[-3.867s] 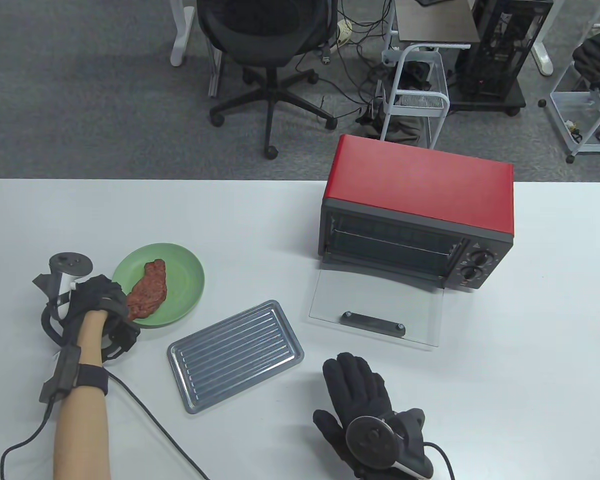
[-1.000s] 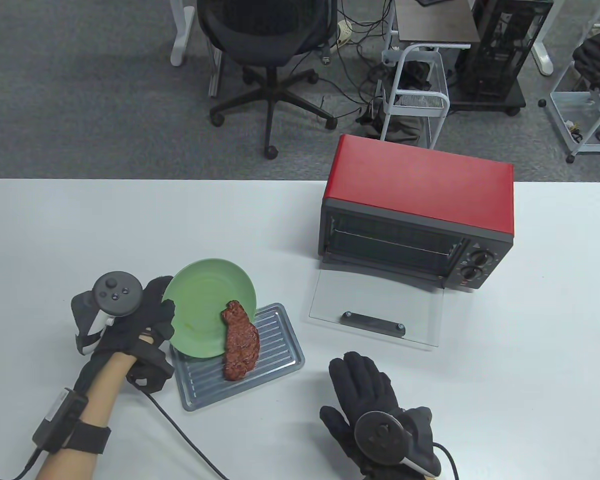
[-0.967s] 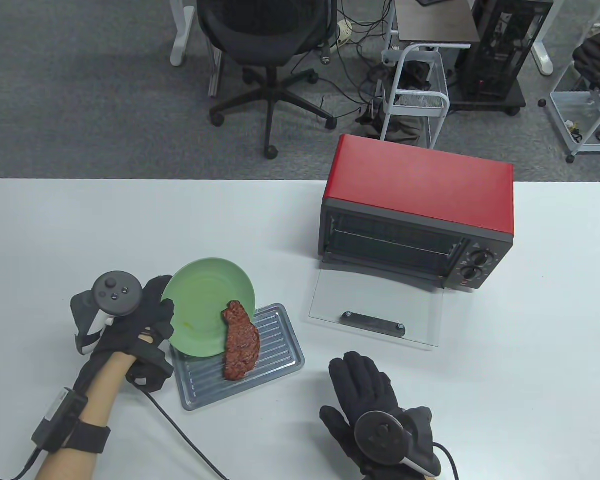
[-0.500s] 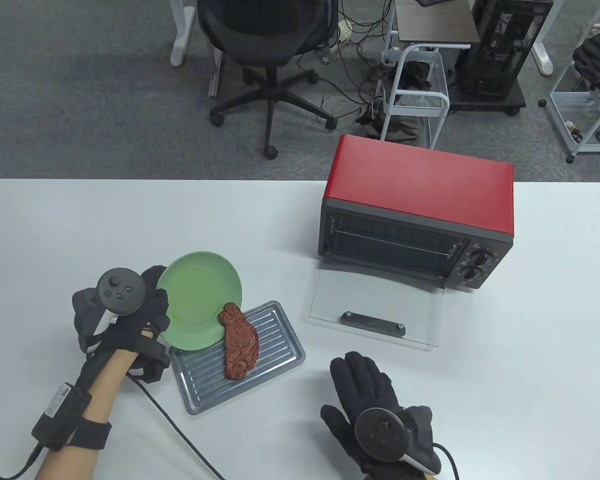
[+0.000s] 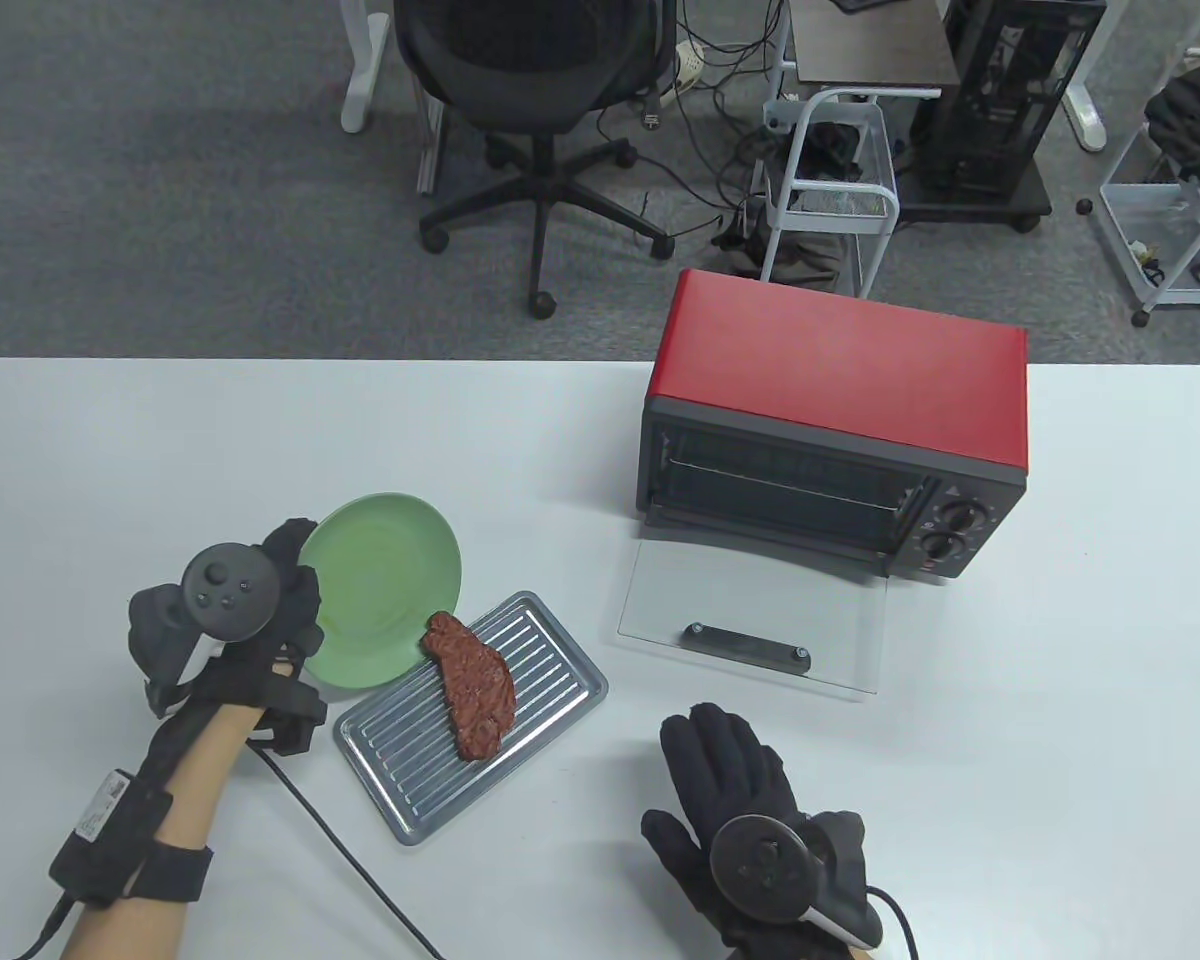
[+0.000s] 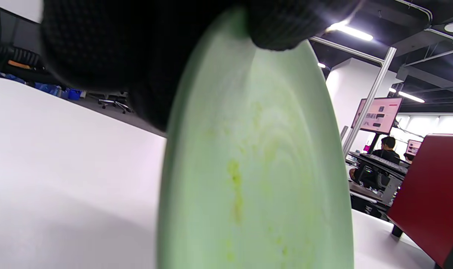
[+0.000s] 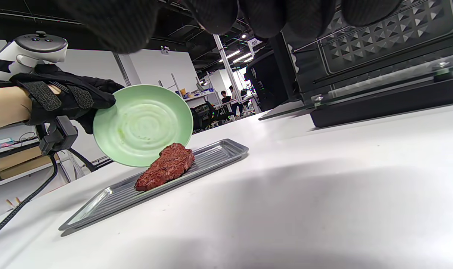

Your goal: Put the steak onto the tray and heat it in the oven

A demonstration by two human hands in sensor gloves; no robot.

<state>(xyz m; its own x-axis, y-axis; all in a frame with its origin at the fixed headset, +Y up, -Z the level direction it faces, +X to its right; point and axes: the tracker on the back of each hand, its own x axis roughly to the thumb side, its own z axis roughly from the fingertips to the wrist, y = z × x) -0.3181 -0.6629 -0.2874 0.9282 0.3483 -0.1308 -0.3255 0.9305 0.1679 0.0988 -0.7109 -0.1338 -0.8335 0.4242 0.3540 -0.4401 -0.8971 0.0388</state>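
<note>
The brown steak point(image 5: 472, 687) point(image 7: 166, 167) lies across the ridged metal tray point(image 5: 540, 660) point(image 7: 219, 151) on the white table. My left hand point(image 5: 285, 600) grips the rim of the green plate point(image 5: 385, 585) point(image 6: 256, 179) point(image 7: 142, 123), holding it tilted just left of the tray, its lower edge close to the steak's far end. My right hand point(image 5: 725, 775) rests flat and open on the table, right of the tray. The red oven point(image 5: 840, 400) stands at the back right with its glass door point(image 5: 760, 625) folded down and its chamber showing a wire rack.
Two control knobs point(image 5: 945, 530) sit on the oven's right front. A black cable point(image 5: 330, 850) trails from my left wrist across the table near the tray's left corner. An office chair point(image 5: 540, 90) and carts stand on the floor beyond the table.
The steak slid off the tilted plate and now lies wholly on the tray. My left hand drew the plate back up and to the left. The tray turned slightly.
</note>
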